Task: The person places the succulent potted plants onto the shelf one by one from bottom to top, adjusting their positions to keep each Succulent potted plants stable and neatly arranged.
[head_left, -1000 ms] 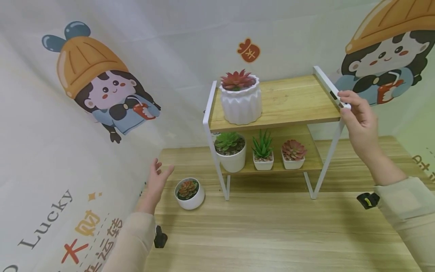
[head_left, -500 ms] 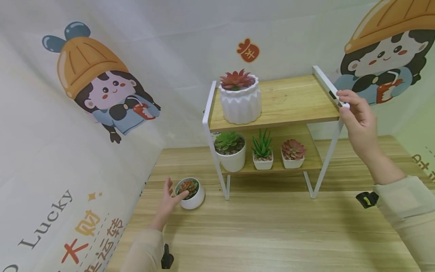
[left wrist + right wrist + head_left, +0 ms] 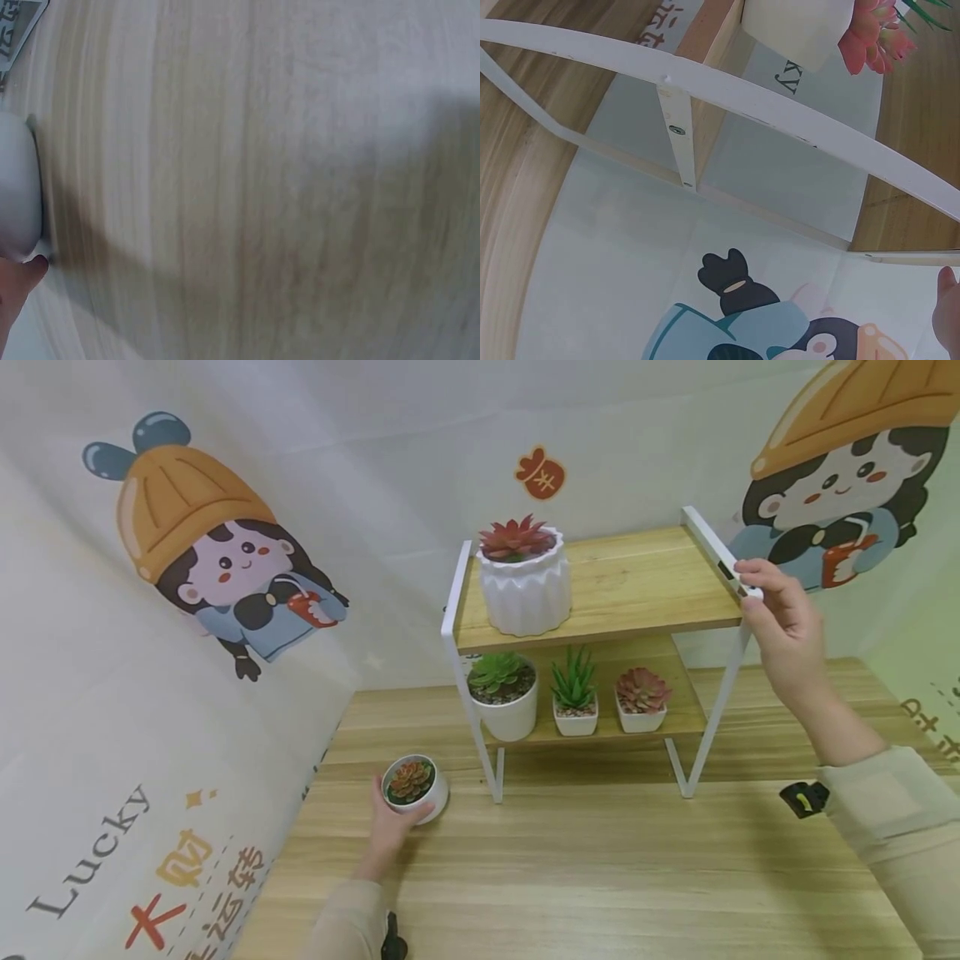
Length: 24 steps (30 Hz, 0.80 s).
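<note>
My left hand (image 3: 392, 831) grips a round white pot with an orange-green succulent (image 3: 431, 797), thumb across its front and fingers at its left side. The pot is on the table left of a two-tier plant shelf (image 3: 637, 585). In the left wrist view only the thumb (image 3: 21, 285) and the side of the white pot (image 3: 16, 187) show, at the left edge. My right hand (image 3: 791, 639) pinches the front right top corner of the shelf's white metal frame. From the right wrist, the frame's rail (image 3: 765, 120) crosses the view and a bit of the hand (image 3: 949, 315) appears at the edge.
On the upper tier stands a fluted white pot with a red succulent (image 3: 527, 589). The lower tier carries a green succulent pot (image 3: 510, 710), a spiky aloe-like plant (image 3: 575, 693) and a pink-red succulent (image 3: 642, 702). A printed cloth (image 3: 405, 468) hangs behind and beside the wooden table (image 3: 570, 877).
My left hand has moved down and right from beside the wall cloth to the round pot and taken hold of it. The right hand stays on the shelf's corner.
</note>
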{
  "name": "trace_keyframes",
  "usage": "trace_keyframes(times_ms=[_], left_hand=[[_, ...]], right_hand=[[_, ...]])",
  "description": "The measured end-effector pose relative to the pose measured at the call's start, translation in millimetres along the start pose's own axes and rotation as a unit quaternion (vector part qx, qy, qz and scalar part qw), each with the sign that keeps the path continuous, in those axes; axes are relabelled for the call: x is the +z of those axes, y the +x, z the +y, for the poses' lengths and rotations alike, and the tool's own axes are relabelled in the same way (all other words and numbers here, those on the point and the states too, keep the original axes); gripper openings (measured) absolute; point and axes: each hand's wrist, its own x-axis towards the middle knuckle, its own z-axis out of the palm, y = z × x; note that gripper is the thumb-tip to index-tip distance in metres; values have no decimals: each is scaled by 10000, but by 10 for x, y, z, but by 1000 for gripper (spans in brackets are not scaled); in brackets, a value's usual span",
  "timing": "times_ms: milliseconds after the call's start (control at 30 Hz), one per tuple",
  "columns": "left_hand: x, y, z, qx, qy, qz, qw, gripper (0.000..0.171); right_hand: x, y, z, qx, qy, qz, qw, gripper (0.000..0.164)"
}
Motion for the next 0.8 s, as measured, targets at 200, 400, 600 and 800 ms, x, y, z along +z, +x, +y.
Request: trace_keyframes(times_ms=[200,400,600,800], left_hand=[[71,1,-44,76,-3,330,9994,103],[104,-8,-33,43,245,497,9985,102],[113,-24,-39,60,517,640,9966,101],[113,-21,-41,103,442,711,9964,96]], right_hand=[[37,-5,-56,-89,-49,-47,9999,21],[-11,-1,29,-57,48,-45,10000,21],[-18,-1,57,-50,145,-34,9999,21],[-26,-2,59,-16,35,-9,10000,21]])
